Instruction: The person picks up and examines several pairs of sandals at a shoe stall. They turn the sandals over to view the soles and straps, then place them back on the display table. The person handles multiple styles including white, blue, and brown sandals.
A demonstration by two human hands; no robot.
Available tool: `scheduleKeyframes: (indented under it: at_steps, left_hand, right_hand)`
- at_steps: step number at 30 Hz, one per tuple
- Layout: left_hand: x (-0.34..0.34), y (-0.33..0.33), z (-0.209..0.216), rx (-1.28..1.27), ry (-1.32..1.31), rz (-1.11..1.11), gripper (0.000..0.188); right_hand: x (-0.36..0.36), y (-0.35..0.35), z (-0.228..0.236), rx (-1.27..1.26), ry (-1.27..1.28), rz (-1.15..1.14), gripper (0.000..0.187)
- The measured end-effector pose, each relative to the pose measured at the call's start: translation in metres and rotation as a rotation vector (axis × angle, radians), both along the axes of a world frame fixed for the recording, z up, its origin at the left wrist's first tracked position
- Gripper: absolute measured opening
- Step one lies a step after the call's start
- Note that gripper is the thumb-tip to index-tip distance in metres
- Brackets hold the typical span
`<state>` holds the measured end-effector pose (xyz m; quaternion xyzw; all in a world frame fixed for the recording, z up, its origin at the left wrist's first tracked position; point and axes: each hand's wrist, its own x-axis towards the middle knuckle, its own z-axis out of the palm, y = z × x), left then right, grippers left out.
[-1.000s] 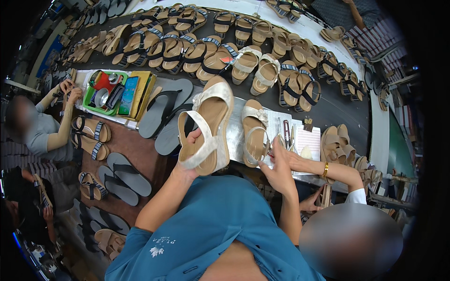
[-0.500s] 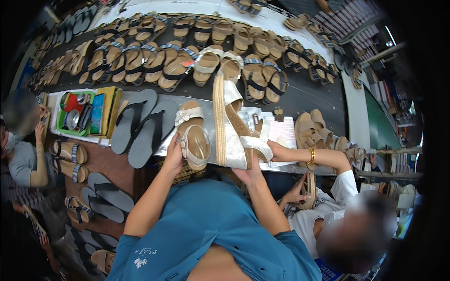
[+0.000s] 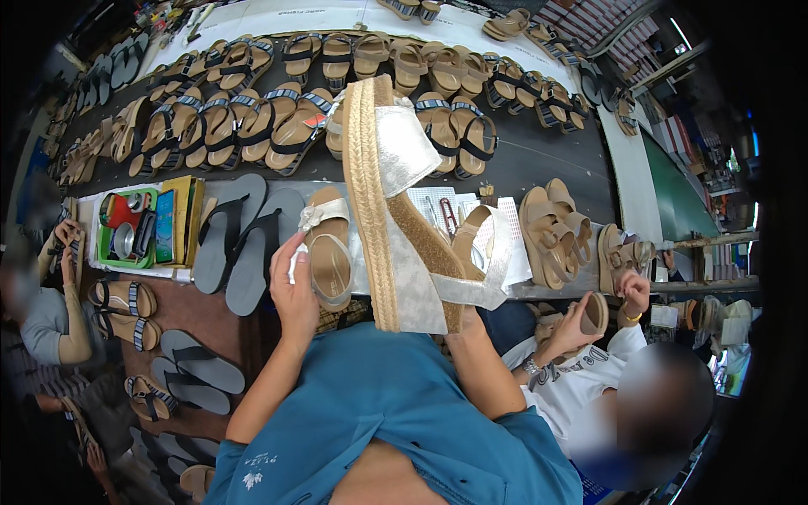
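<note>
One co-worker (image 3: pixel 59 316) in a grey top is working at the far left, both hands gripping a sandal (image 3: pixel 78 246). To the right, a green tray (image 3: pixel 126 264) is holding a red item and a metal cup, while a phone (image 3: pixel 164 223) is lying beside it against a yellow folder (image 3: pixel 184 220). Nearer the body, striped sandals (image 3: pixel 128 296) are resting on a brown surface (image 3: pixel 210 307). Grey flip-flops (image 3: pixel 246 284) with black straps are lying farther right, near the person's left hand (image 3: pixel 292 290). This hand is bending its fingers round a small white piece (image 3: pixel 296 263) just beside a pale sandal (image 3: pixel 331 263); whether it is also touching that sandal, I cannot tell. The pale sandal is lying insole up on the metal table (image 3: pixel 530 293). Next, a silver wedge sandal (image 3: pixel 400 261) is pointing toe-up, raised before the body, its woven sole edge facing left. The right hand (image 3: pixel 465 326) is gripping it low at the heel, fingers mostly hiding behind it. Beyond, printed sheets (image 3: pixel 512 252) and a red tool (image 3: pixel 449 216) are lying on the table. Farther right, beige sandals (image 3: pixel 547 236) are standing there. Another person (image 3: pixel 619 349) in white is grasping a sandal (image 3: pixel 597 315) in one hand, the other hand (image 3: pixel 634 293) curling in the air.
</note>
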<state>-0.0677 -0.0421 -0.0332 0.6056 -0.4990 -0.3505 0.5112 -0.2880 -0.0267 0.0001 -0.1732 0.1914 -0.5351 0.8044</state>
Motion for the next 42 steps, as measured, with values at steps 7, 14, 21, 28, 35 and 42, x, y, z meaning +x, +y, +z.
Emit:
scheduleKeyframes:
  at_steps: [7, 14, 21, 28, 35, 42]
  left_hand:
    - [-0.013, 0.023, 0.078, -0.337, 0.262, -0.434, 0.052]
    - [-0.015, 0.03, 0.11, -0.003, 0.37, -0.39, 0.067]
    - [-0.014, 0.034, 0.125, 0.064, 0.646, -0.409, 0.057]
    - [-0.012, 0.035, 0.127, 0.068, 0.564, -0.455, 0.057]
    - [-0.01, 0.035, 0.12, 0.024, 0.554, -0.434, 0.067]
    - [-0.009, 0.036, 0.084, -0.054, 0.109, -0.557, 0.11]
  right_hand:
    - [0.02, -0.006, 0.021, -0.217, 0.584, -0.151, 0.062]
    - [0.04, 0.013, 0.048, -0.17, 0.78, -0.15, 0.055]
    - [0.032, 0.007, 0.052, -0.156, 0.596, -0.024, 0.056]
    - [0.037, 0.01, 0.044, -0.085, 0.503, -0.021, 0.06]
    - [0.036, 0.014, 0.037, -0.123, 0.602, -0.068, 0.064]
    - [0.043, 0.011, 0.049, -0.386, 0.754, -0.206, 0.085]
